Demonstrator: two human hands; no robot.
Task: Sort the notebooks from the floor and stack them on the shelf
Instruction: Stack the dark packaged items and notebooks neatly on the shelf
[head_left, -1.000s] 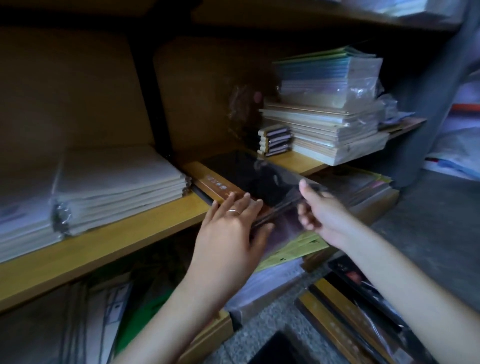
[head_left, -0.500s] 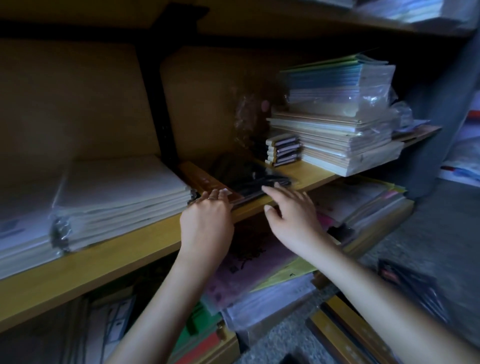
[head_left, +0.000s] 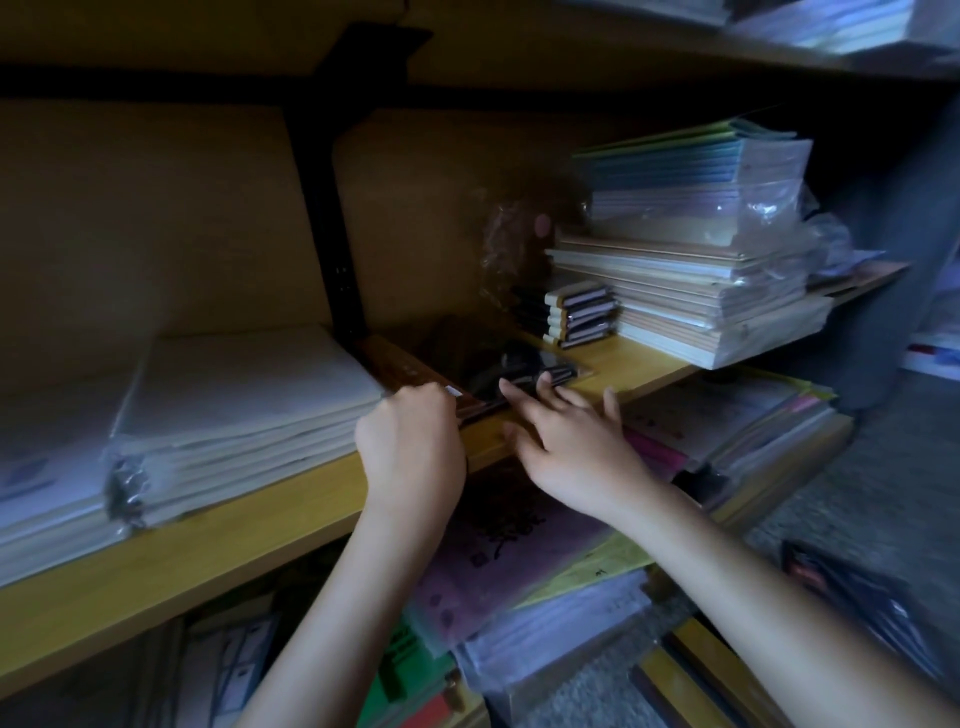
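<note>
Dark plastic-wrapped notebooks (head_left: 457, 358) with a brown-and-gold edge lie flat on the wooden shelf (head_left: 260, 530), between a white wrapped stack and a small dark pile. My left hand (head_left: 413, 447) is curled at the notebooks' front left corner, fingers against the edge. My right hand (head_left: 561, 431) has its fingers spread, fingertips touching the notebooks' front edge. More dark notebooks (head_left: 857, 592) lie on the floor at lower right.
A white wrapped stack (head_left: 234, 410) fills the shelf's left. A small pile of dark notebooks (head_left: 582, 314) and a tall stack of wrapped books (head_left: 691, 244) stand at the right. A black upright (head_left: 332, 223) divides the back. Papers crowd the lower shelf (head_left: 717, 431).
The dark notebooks went from overhanging the shelf edge to lying further in on it. My left hand closed at their corner; my right hand opened and moved to the front edge.
</note>
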